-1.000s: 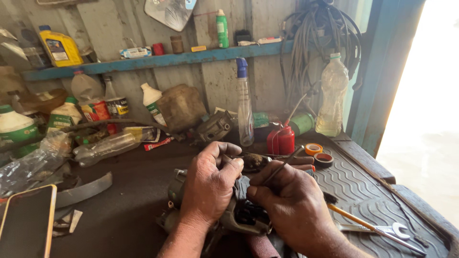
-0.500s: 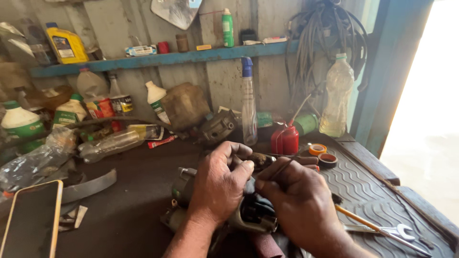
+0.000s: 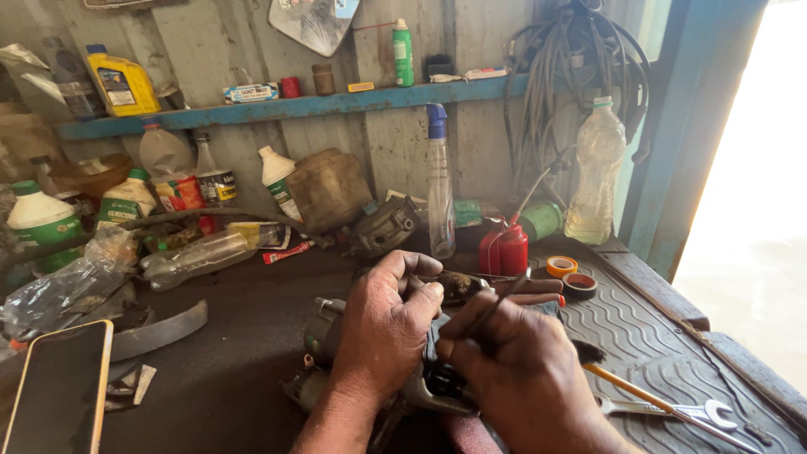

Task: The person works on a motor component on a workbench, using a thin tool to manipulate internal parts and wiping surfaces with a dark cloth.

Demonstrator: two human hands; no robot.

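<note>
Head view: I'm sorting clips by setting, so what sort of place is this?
Most likely a small repair workshop: a grimy workbench with a spanner, a red oil can, and a shelf of bottles and tins, while both hands work on a greasy metal part.

The left hand and right hand covered most of the greasy metal part, so its shape could not be told; the thin tool vanished into the right grip, and the phone was cut off at the bottom edge
</note>
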